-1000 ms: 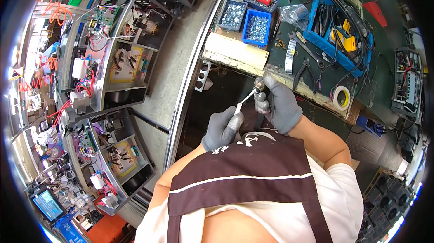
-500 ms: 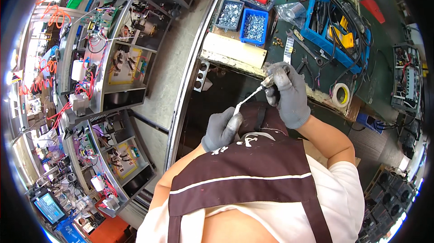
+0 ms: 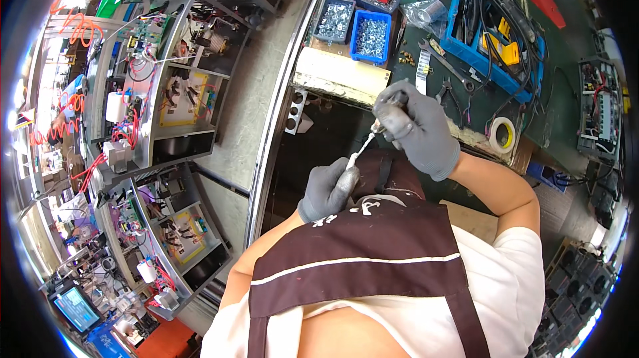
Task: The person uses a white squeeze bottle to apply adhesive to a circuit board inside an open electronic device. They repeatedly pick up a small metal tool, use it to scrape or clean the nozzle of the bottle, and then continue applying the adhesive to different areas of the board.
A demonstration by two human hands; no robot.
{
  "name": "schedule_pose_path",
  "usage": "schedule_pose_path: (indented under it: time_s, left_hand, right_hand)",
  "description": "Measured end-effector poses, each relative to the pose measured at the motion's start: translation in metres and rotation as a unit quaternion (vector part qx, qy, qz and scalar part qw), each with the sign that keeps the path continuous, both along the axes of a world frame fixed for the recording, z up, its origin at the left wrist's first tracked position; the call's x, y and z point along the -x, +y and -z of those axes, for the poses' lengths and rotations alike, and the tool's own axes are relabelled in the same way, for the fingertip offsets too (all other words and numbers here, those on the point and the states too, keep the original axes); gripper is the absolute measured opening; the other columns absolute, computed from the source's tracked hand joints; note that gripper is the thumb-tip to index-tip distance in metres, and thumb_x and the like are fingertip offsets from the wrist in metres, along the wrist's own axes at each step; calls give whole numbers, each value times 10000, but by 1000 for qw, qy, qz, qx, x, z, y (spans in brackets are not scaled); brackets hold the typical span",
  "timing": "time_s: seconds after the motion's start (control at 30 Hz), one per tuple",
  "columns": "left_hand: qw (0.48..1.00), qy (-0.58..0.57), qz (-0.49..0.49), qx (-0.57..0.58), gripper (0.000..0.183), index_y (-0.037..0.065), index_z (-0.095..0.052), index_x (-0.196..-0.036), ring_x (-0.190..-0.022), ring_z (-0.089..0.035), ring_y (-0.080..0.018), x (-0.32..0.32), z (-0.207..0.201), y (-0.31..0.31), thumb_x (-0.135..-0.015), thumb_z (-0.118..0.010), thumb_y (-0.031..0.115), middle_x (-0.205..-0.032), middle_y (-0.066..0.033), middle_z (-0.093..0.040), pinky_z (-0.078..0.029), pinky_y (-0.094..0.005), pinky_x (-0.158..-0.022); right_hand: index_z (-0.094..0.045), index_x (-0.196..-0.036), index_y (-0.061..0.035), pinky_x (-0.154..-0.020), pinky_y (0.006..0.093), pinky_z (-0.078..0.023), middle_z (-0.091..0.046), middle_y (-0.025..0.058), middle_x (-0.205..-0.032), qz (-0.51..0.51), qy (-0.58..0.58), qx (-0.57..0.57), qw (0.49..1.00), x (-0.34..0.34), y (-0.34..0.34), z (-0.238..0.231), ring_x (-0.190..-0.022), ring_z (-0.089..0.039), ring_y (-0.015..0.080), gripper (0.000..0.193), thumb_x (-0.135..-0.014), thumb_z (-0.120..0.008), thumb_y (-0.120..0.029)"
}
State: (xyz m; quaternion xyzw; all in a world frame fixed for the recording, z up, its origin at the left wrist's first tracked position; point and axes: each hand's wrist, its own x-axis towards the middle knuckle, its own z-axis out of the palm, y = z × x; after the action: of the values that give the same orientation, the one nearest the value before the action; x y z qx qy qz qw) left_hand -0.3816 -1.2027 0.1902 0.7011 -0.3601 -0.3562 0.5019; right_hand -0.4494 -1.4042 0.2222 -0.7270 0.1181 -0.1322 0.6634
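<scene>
Clamping white cord (image 3: 361, 149) at 7 o'clock end w/ L hand (image 3: 326, 193); R hand (image 3: 423, 133) just rolled over, fingers curled by metal tip (image 3: 377, 127) at 1 o'clock, grip unclear. Span shorter, so hands work closer.

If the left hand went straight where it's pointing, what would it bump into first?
Probably the right hand, up and to the right, past the thin white piece that the left hand holds. Depth is unclear here, so it might miss.
</scene>
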Motion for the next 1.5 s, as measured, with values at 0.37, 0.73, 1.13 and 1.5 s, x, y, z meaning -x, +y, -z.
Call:
schedule_pose_path:
  time_s: [0.37,0.73,1.13,1.5]
  left_hand:
    - [1000,13,-7,-16,292,-2,-535,-751,-452,-525,-235,1,-1,-1,-924,-463,222,-553,-121,-505,-395,-321,-452]
    - [1000,4,-7,-10,320,-1,-536,-739,-451,-504,-199,0,-2,-1,-924,-469,252,-541,-107,-488,-394,-307,-451]
    - [999,42,-32,10,322,-2,-509,-714,-393,-486,-125,-1,-1,-2,-928,-454,232,-493,-60,-467,-370,-278,-395]
    - [998,46,-46,-1,354,1,-485,-669,-383,-472,-124,-1,0,-2,-921,-470,250,-466,-62,-443,-354,-280,-384]
  right_hand:
    - [-529,-915,-50,-462,176,-363,-521,-13,-665,61,20,-137,989,0,-2,-8,-538,-440,20,240,-904,-535,-290]
    - [-521,-921,-42,-471,175,-370,-514,-8,-667,53,19,-119,991,-2,-5,-6,-545,-445,20,275,-911,-527,-317]
    - [-504,-950,-40,-463,174,-353,-493,-19,-665,79,25,-149,985,-5,-1,0,-555,-441,20,273,-910,-532,-309]
    - [-517,-923,-23,-486,195,-383,-505,-11,-677,58,5,-142,988,-9,1,-2,-560,-455,33,257,-911,-532,-280]
